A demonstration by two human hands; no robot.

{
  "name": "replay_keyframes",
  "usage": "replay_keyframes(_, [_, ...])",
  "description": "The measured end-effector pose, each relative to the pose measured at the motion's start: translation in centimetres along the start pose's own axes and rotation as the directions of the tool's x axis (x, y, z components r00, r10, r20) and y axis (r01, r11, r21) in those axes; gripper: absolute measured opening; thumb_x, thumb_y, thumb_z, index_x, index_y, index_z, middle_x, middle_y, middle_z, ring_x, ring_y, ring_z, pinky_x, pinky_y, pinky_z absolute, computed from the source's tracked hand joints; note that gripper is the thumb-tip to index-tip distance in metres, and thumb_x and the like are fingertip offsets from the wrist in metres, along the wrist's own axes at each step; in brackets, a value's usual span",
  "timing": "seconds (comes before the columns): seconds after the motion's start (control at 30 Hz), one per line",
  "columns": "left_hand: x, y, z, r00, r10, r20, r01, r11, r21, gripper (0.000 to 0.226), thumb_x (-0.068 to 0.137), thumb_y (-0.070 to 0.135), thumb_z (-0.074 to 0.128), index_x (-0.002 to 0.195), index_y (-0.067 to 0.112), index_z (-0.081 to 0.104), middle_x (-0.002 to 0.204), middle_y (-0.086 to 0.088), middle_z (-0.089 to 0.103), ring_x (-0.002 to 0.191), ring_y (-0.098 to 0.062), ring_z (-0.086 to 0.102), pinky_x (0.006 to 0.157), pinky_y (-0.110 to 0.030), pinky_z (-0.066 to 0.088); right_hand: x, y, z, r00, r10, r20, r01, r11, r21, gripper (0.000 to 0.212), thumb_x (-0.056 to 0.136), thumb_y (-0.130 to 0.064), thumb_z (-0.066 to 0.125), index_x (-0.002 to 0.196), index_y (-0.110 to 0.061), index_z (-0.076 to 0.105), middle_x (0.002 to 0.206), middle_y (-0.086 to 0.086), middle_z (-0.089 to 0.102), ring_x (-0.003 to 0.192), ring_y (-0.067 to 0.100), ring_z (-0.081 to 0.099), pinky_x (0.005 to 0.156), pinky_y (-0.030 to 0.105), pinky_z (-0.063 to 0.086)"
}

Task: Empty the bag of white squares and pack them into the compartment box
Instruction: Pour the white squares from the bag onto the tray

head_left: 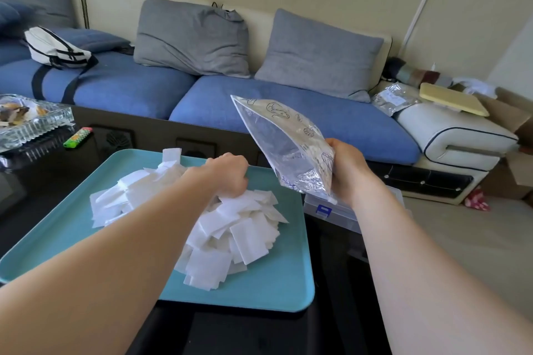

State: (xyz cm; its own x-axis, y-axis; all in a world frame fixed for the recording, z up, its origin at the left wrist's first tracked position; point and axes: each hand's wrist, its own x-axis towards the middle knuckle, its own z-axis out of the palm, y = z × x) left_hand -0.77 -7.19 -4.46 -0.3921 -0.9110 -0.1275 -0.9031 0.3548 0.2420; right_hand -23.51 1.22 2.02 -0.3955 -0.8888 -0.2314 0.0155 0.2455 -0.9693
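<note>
On teal tray, left hand clutches white squares; right hand squeezes bag, maybe empty. Shove could spill them over 3 o'clock rim.

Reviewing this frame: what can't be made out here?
Head view only.
compartment box: mostly hidden behind the right hand and forearm; its compartments don't show.
bag: crinkled, reflective film; whether any squares are inside is unclear.
left hand: fingertips buried in the white squares; whether it grips any is hidden.
glass dish: cut off by the left edge, contents blurred.
</note>
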Motion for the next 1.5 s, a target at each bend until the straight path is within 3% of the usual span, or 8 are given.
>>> replay_keyframes(0.17, [-1.4, 0.5, -1.2, 0.975, 0.128, -0.18, -0.115, 0.99, 0.08, 0.02, 0.092, 0.021, 0.051, 0.096, 0.013, 0.069, 0.094, -0.006, 0.065, 0.093, -0.032, 0.059, 0.079, -0.04, 0.04, -0.9, -0.2, 1.0, 0.999, -0.04, 0.013, 0.04, 0.999, 0.036, 0.035, 0.108, -0.014, 0.048, 0.137, -0.001, 0.061, 0.129, 0.026, 0.068, 0.086, 0.031, 0.069, 0.066, 0.029, 0.051])
replay_keyframes(0.4, [-4.4, 0.9, -2.8, 0.971, 0.089, -0.224, -0.148, 0.953, -0.263, 0.035, 0.09, 0.03, 0.049, 0.076, 0.004, 0.068, 0.077, -0.014, 0.069, 0.074, -0.026, 0.06, 0.072, -0.045, 0.055, -3.7, -1.8, 1.4, 0.974, -0.207, 0.088, 0.221, 0.816, -0.534, 0.019, 0.11, -0.004, 0.042, 0.122, 0.0, 0.057, 0.088, 0.002, 0.07, 0.089, 0.019, 0.07, 0.053, 0.012, 0.04])
replay_keyframes(0.5, [-4.6, -0.1, -3.2, 0.932, -0.088, -0.352, 0.022, 0.982, -0.188, 0.025, 0.095, 0.026, 0.049, 0.086, 0.016, 0.069, 0.087, -0.003, 0.068, 0.086, -0.028, 0.06, 0.077, -0.042, 0.05, -5.0, -2.5, 1.8, 0.932, -0.317, 0.178, 0.336, 0.562, -0.756, 0.034, 0.11, -0.002, 0.046, 0.143, -0.005, 0.052, 0.124, 0.01, 0.067, 0.116, 0.027, 0.064, 0.074, 0.023, 0.042])
replay_keyframes(0.73, [-3.7, -4.7, -1.5, 0.925, -0.343, -0.161, 0.346, 0.938, -0.011, 0.019, 0.099, 0.035, 0.042, 0.107, 0.023, 0.053, 0.12, -0.006, 0.051, 0.117, -0.035, 0.049, 0.095, -0.05, 0.033, -5.2, -2.1, 2.3, 0.948, -0.257, 0.187, 0.314, 0.849, -0.426, 0.037, 0.11, -0.005, 0.045, 0.146, -0.001, 0.053, 0.139, 0.016, 0.061, 0.122, 0.022, 0.058, 0.068, -0.006, 0.034])
replay_keyframes(1.1, [-5.6, -3.0, -1.8, 0.951, -0.253, -0.178, 0.266, 0.962, 0.055, 0.024, 0.097, 0.027, 0.041, 0.104, 0.018, 0.062, 0.112, -0.005, 0.063, 0.102, -0.03, 0.055, 0.094, -0.052, 0.035, -3.3, -1.5, 3.8, 0.94, -0.318, 0.125, 0.33, 0.939, -0.095, 0.024, 0.089, 0.004, 0.053, 0.086, -0.003, 0.076, 0.077, 0.01, 0.07, 0.076, 0.026, 0.064, 0.072, 0.037, 0.049])
replay_keyframes(1.2, [-6.0, -2.1, -2.2, 0.939, -0.206, -0.274, 0.239, 0.966, 0.095, 0.032, 0.097, 0.019, 0.049, 0.127, 0.023, 0.06, 0.133, -0.004, 0.06, 0.128, -0.032, 0.048, 0.112, -0.059, 0.028, -3.4, -1.2, 4.2, 0.811, -0.577, -0.092, 0.528, 0.791, -0.31, 0.033, 0.093, 0.004, 0.045, 0.089, -0.01, 0.075, 0.083, -0.002, 0.072, 0.084, 0.02, 0.065, 0.07, 0.025, 0.045])
replay_keyframes(1.3, [-6.6, -1.9, -3.0, 0.831, -0.182, -0.525, 0.186, 0.982, -0.046, 0.022, 0.095, 0.011, 0.051, 0.1, 0.012, 0.072, 0.102, -0.008, 0.069, 0.112, -0.034, 0.053, 0.086, -0.039, 0.04, -4.4, -1.1, 3.5, 0.546, -0.803, -0.236, 0.609, 0.575, -0.547, 0.036, 0.1, -0.009, 0.038, 0.113, -0.009, 0.071, 0.097, 0.003, 0.07, 0.093, 0.026, 0.061, 0.074, 0.03, 0.036])
replay_keyframes(1.5, [-9.9, -1.5, -5.2, 0.722, -0.505, -0.472, 0.29, 0.841, -0.457, 0.022, 0.085, 0.005, 0.055, 0.083, 0.021, 0.071, 0.095, -0.008, 0.065, 0.1, -0.038, 0.055, 0.084, -0.041, 0.047, -6.8, -1.0, 2.6, 0.173, -0.984, 0.038, 0.59, 0.073, -0.804, 0.037, 0.088, 0.006, 0.055, 0.115, -0.015, 0.071, 0.097, 0.007, 0.067, 0.09, 0.035, 0.06, 0.081, 0.043, 0.035])
